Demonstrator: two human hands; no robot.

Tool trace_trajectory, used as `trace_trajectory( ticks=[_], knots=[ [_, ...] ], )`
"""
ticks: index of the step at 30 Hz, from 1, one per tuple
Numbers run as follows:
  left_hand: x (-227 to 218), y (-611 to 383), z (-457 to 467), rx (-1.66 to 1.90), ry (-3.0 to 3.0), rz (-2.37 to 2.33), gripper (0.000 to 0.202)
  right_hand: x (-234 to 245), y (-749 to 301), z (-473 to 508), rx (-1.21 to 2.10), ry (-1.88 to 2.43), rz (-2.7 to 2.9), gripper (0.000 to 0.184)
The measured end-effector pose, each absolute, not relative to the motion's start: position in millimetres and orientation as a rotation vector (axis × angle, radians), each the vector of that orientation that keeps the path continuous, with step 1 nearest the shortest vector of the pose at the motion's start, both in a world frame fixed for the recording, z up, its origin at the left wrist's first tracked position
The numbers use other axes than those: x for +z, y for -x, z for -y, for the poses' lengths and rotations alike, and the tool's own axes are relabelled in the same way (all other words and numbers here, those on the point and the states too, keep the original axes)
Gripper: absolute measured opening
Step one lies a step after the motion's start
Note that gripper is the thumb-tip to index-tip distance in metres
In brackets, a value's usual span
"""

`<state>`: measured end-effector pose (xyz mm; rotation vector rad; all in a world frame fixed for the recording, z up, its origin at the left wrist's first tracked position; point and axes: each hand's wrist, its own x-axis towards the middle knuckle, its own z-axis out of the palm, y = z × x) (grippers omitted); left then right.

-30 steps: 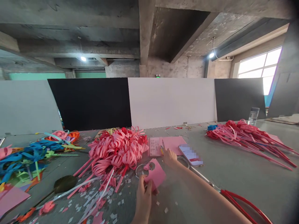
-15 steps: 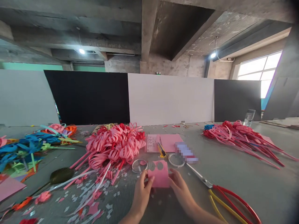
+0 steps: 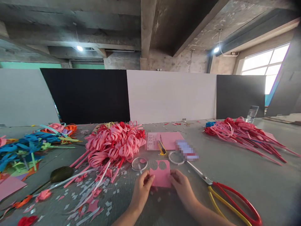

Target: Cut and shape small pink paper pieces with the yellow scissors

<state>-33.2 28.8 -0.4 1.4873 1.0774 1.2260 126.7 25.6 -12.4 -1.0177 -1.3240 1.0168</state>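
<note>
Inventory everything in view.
Holed sheet: one, pink, between hands
Rings: two, pale, beyond sheet
Cutter: one, yellow, centre
Pad: one, pink, centre
Likely phone: one, pale, pad's right
Scissors: one, red-yellow handles, right
Looped pile: one, pink, centre-left
Strip pile: one, pink-red, right
Mixed pile: one, mostly blue, left
Leaf shape: one, dark, left
Scraps: many, white-pink, left
Tumbler: one, clear, right
Panels: four, grey, black, white, behind
Lamps: two, white, ceiling
Window: one, white, right
Table: one, grey, below
Left hand: one, sheet's left
Right hand: one, sheet's right
</note>
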Motion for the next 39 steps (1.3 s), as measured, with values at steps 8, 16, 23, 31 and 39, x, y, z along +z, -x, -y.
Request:
trace_trajectory(
  ticks=[8,16,23,31,39],
  knots=[
    [2.0,32.7,-27.4,1.232,-1.462,-1.048,0.021,-12.4,-126.9,-25.1,0.961,1.084,1.336,0.033],
    [4.6,32.5,-25.9,1.204,-1.471,-1.078,0.023,-14.5,-128.0,-27.1,0.932,1.107,1.343,0.03],
    [5.7,32.7,-24.6,1.217,-1.481,-1.078,0.023,-11.5,-127.1,-25.0,1.018,1.037,1.34,0.028],
    [9.6,29.5,-18.8,1.157,-1.511,-1.001,0.02,-9.1,-126.2,-22.9,1.126,0.953,1.3,0.033],
    [12.1,30.6,-19.0,1.24,-1.477,-1.072,0.02,-3.9,-123.4,-17.1,1.176,0.901,1.364,0.04]
  ],
)
